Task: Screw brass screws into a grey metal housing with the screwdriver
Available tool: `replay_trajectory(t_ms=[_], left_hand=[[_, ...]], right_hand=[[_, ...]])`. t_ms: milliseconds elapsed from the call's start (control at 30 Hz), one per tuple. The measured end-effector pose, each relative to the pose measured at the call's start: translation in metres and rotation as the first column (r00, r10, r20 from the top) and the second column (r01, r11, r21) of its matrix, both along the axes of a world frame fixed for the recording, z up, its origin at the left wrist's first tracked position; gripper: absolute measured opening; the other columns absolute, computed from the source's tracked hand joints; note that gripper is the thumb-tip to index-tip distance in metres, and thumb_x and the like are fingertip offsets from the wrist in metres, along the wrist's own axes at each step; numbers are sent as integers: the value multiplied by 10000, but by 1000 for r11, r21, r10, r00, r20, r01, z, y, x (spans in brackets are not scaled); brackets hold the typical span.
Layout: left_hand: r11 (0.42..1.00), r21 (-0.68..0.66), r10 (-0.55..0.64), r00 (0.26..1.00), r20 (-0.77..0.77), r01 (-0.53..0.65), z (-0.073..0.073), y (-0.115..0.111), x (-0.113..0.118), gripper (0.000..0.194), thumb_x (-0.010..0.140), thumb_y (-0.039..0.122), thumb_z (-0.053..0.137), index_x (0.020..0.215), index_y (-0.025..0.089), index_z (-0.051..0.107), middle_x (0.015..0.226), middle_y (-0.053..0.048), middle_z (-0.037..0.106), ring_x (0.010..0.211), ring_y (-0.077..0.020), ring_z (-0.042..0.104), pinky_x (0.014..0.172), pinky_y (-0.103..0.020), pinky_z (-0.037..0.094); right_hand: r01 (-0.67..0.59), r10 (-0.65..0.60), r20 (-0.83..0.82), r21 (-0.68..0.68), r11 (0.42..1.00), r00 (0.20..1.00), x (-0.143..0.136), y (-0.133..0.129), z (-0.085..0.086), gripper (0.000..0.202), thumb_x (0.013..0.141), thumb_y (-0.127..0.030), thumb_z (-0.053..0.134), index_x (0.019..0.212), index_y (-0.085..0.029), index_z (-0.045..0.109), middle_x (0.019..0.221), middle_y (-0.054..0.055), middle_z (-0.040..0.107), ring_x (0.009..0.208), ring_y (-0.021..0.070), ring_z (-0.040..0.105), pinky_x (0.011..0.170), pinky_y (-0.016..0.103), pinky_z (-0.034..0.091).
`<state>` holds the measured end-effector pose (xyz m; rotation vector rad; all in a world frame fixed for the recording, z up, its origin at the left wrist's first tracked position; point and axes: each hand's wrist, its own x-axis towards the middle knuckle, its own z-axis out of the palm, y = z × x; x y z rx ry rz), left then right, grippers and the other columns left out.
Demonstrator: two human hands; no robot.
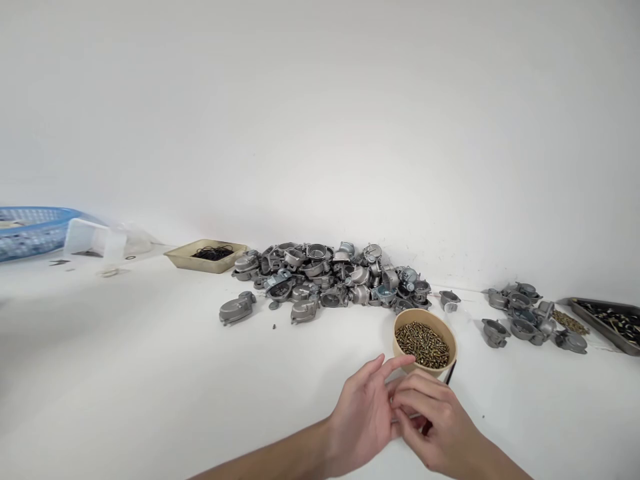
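My left hand (363,415) is palm up, its index finger stretched out to the near rim of a tan bowl (400,350). Small brass-coloured screws (423,343) fill much of that bowl. My right hand (435,420) is closed in a pinch, its fingertips meeting the left hand's fingers, which it partly covers. Whatever lies between the fingertips is too small or hidden to name. Something dark red shows inside the right hand's curl. A slim dark rod (451,373) sticks out beyond the right knuckles, beside the bowl; whether the hand holds it, I cannot tell.
Behind the bowl is a heap of grey metal housings (320,273), with a smaller group (523,317) to the right. A dark tray (590,319) stands far right. Leftward are a tan tray (200,263) of black rings, a white container (93,239) and a blue basket (35,247).
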<state>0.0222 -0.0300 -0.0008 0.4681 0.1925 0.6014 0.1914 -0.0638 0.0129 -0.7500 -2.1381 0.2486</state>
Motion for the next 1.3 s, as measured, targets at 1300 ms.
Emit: replay_trajectory(t_ms=[1300], left_hand=[[995,91,-19,992,-122,30,-6,-1,0,553,938,616,572,1303,201,584,1297,-136,574,1059,-250,586,908,-353,445]], right_hand=[[24,-41,216,79,997,975,5,-2,-13,153,1041,-107,449,1033,-163,592,939,76,654,817,225,588,682,343,483]])
